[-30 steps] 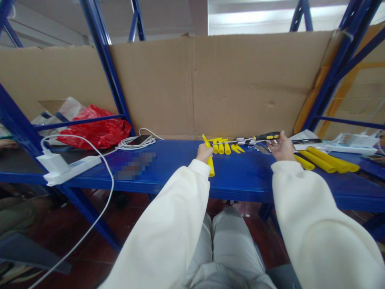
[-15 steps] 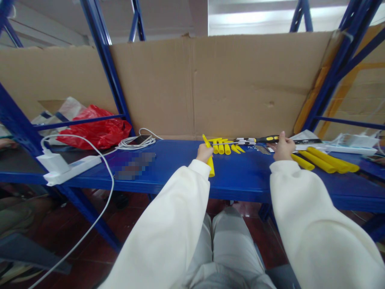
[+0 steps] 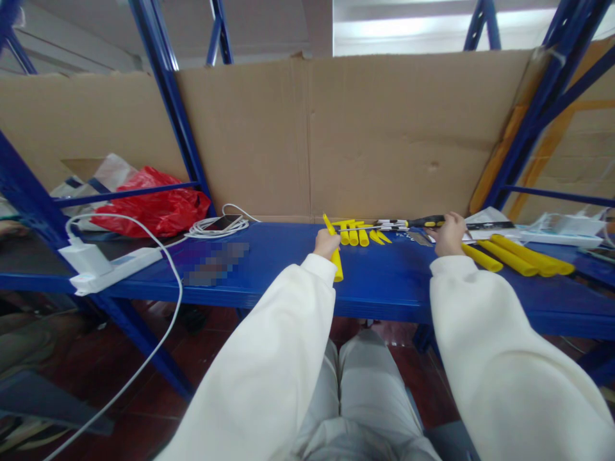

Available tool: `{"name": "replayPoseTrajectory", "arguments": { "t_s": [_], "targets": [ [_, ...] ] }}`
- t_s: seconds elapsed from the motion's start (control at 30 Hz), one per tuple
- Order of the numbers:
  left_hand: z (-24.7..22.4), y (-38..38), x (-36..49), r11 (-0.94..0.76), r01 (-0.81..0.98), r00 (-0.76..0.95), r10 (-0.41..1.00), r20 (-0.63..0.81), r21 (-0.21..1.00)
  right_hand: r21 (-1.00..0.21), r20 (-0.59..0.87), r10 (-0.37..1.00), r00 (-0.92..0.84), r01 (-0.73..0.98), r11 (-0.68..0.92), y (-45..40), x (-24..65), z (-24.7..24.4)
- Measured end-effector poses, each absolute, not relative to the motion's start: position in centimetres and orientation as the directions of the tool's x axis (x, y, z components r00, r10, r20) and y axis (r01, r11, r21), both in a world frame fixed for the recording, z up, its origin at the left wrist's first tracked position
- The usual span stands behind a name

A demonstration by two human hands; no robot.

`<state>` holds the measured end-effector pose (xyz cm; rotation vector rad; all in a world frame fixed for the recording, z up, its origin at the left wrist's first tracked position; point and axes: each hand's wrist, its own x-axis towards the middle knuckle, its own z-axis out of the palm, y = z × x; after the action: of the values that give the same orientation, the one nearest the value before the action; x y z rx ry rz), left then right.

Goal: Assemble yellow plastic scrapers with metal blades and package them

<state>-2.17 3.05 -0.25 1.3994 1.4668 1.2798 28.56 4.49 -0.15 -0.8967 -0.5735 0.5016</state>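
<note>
My left hand (image 3: pixel 327 244) is closed around a yellow part (image 3: pixel 338 269) with a narrow top and a rounded, tube-like lower end. In my right hand (image 3: pixel 450 235) is the black-and-yellow handle of a screwdriver (image 3: pixel 427 221), gripped at its end. Its thin shaft runs left to the yellow part; the tip is hidden by my left fingers. Several shorter yellow parts (image 3: pixel 353 238) lie in a row just right of my left hand, beside small pointed yellow pieces (image 3: pixel 379 237). Longer yellow tubes (image 3: pixel 514 257) rest to the right of my right hand.
A cardboard panel (image 3: pixel 375 141) stands along the back of the blue bench (image 3: pixel 283 269). To the left are a red plastic bag (image 3: pixel 154 208), a coiled white cable (image 3: pixel 216 227) and a white power strip (image 3: pixel 120 270). Another power strip (image 3: pixel 562 237) sits at right.
The screwdriver handle has turned, showing more black than yellow. My right hand has shifted its fingers and moved slightly left. My left hand and the yellow part stay put.
</note>
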Motion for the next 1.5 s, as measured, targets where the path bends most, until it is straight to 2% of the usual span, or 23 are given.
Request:
{"name": "replayPoseTrajectory", "arguments": {
  "t_s": [0.1, 0.3, 0.57, 0.9, 1.27, 1.5],
  "targets": [
    [-0.2, 3.0, -2.1, -0.099, 0.250, -0.130, 0.982, 0.135, 0.963, -0.846, 0.207, 0.553, 0.807, -0.137, 0.516, 3.8, 27.7, 0.0],
    [-0.3, 3.1, -2.1, -0.100, 0.254, -0.120, 0.984, 0.134, 0.962, -0.812, 0.177, 0.515, 0.839, -0.172, 0.558, 2.3, 26.2, 0.7],
    [-0.3, 3.1, -2.1, -0.093, 0.265, -0.135, 0.982, 0.132, 0.960, -0.805, 0.037, 0.556, 0.830, -0.305, 0.509, 1.5, 25.8, 2.1],
    [-0.6, 3.5, -2.2, -0.110, 0.222, -0.115, 0.984, 0.138, 0.969, -0.806, 0.136, 0.544, 0.828, -0.227, 0.547, 0.1, 24.1, 2.4],
    [-0.3, 3.2, -2.1, -0.099, 0.263, -0.119, 0.984, 0.134, 0.960, -0.827, 0.077, 0.592, 0.802, -0.280, 0.487, -0.6, 23.8, 3.6],
    [-0.4, 3.3, -2.1, -0.099, 0.231, -0.127, 0.983, 0.131, 0.968, -0.852, 0.046, 0.556, 0.830, -0.258, 0.455, -0.1, 24.3, 3.2]
  ]
}}
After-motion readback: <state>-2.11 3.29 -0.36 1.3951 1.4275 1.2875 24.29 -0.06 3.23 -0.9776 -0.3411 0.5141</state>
